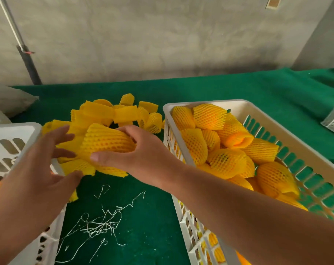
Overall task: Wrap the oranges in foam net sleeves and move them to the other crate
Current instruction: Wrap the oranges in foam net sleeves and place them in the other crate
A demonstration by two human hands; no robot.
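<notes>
I see my right hand (141, 155) curled around a netted orange (107, 142) above the green table (219, 88), beside the sleeve pile (120, 113); my left hand (36, 165) is spread, fingertips touching it, and the right crate (257, 111) holds wrapped oranges (227, 161)

So the sleeve pile (112, 115) sat mid-table (238, 88), between a crate (15, 131) on the left and a crate of wrapped oranges (227, 142) on the right, loose string (103, 224) lying in front of it.
</notes>
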